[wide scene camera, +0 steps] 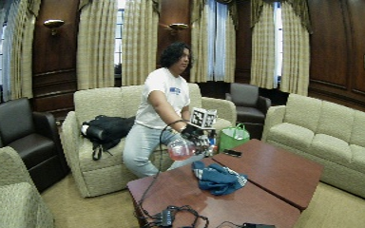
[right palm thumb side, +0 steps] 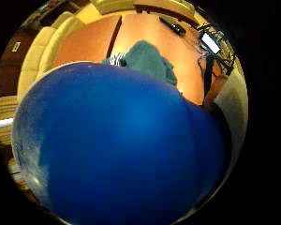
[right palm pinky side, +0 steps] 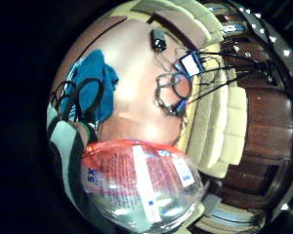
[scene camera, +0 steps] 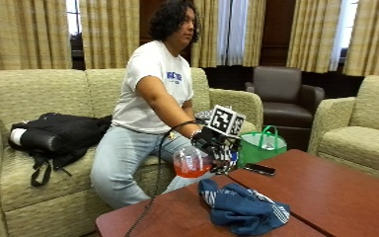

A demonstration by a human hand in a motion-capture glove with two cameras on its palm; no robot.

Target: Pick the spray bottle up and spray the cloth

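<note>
One spray bottle (scene camera: 191, 163) is held off the surface (scene camera: 321, 192) in the gloved right hand (scene camera: 214, 143), fingers curled round it, near the surface's edge beside the blue cloth (scene camera: 242, 210); pickup looks done, next aim nozzle at cloth and squeeze.

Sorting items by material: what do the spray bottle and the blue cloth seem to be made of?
The clear, red-tinted spray bottle looks like glossy transparent plastic: highlights and a printed label show. The crumpled blue cloth looks like soft matte fabric, judging by its folds.

clear glossy plastic bottle (scene camera: 191, 163); soft cloth (scene camera: 242, 207)
</note>
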